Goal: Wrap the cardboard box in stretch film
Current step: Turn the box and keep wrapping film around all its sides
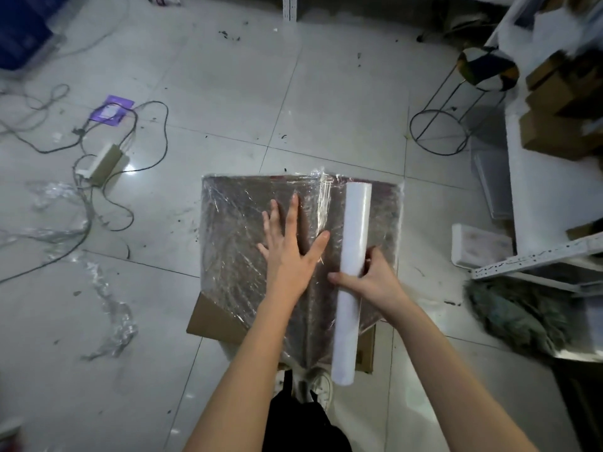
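A grey tiled floor (pixel 326 102) carries the cardboard box (pixel 293 243), its top already under film. The left hand (pixel 292 243) presses flat on the box, fingers spread, grip wide. Just to its right, the right hand (pixel 368 278) curls its grip round the white roll (pixel 352 272) lying across the box. To do this well, I would keep the film taut while rolling. Far left lie cables (pixel 137 151).
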Demonstrator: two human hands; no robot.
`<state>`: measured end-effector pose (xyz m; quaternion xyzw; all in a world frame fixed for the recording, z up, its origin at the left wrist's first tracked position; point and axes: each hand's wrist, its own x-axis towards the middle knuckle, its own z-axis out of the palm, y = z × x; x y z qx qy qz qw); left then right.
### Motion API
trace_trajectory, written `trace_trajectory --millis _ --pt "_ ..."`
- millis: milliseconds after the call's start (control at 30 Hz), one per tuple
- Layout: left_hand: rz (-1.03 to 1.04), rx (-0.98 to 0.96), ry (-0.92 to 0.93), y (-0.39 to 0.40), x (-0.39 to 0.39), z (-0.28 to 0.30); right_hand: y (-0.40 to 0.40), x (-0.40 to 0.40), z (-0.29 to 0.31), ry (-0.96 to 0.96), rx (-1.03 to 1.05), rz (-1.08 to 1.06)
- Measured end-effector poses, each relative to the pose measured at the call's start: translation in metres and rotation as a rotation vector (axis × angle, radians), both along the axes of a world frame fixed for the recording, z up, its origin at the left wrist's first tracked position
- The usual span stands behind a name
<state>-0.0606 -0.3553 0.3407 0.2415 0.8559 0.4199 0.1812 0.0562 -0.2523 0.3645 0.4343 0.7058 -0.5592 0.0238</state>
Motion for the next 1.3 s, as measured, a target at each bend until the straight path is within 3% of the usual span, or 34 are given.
trace_trajectory --millis 167,433,567,633,900,1167,1300 --pt "0.055 0.045 -0.032 -0.021 -0.005 -0.004 -0.015 -0.012 0.006 -0.005 -0.002 0.090" --pt "0.101 0.092 -0.115 -0.044 -0.025 -0.004 -0.018 -0.024 0.010 0.025 -0.287 0.139" --pt "0.104 0.089 -0.116 -0.051 -0.031 -0.004 -0.019 -0.032 0.010 -0.010 -0.041 0.260" --pt "0.105 0.092 -0.121 -0.053 -0.032 -0.003 -0.018 -0.035 0.009 0.001 0.009 0.209" --pt "0.107 0.101 -0.108 -0.048 -0.043 -0.002 -0.007 -0.035 0.008 0.021 -0.040 0.095" --pt "0.264 0.205 -0.146 -0.043 -0.036 0.004 0.013 -0.041 0.000 0.025 0.024 0.112" --pt "0.384 0.274 -0.178 -0.042 -0.030 0.002 0.030 -0.039 -0.008 0.065 -0.080 0.243"
